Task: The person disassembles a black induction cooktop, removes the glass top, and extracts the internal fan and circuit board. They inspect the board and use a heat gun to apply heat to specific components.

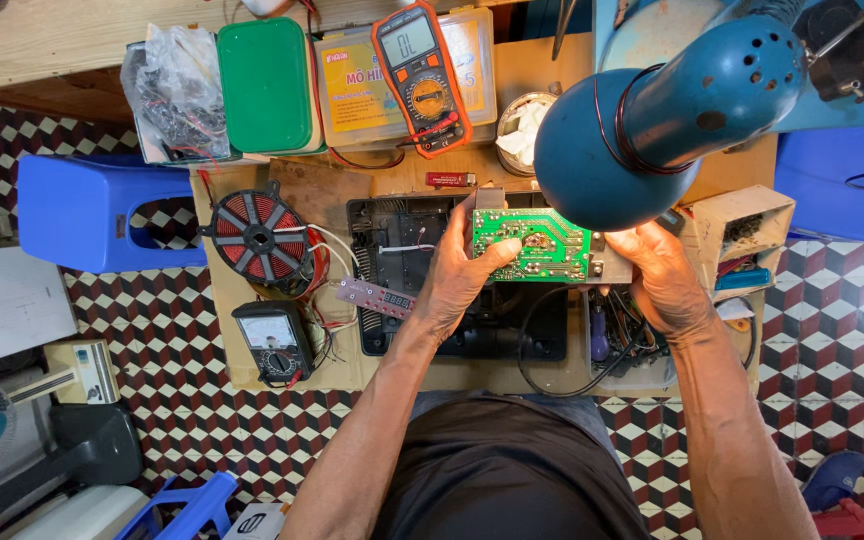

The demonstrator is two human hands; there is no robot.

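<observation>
Both hands are holding the green circuit board (530, 246) above the black casing (422, 270), left hand (457, 275) fingers pinching its nine o'clock edge, right hand (662, 275) gripping the three o'clock end. The trailing black cable (552, 340) at six o'clock could be snagging, likely tugging the board loose.

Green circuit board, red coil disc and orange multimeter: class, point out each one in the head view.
green circuit board (542, 250): head view, middle of its green face.
red coil disc (257, 238): head view, red winding beside the hub.
orange multimeter (424, 95): head view, its round dial.
</observation>
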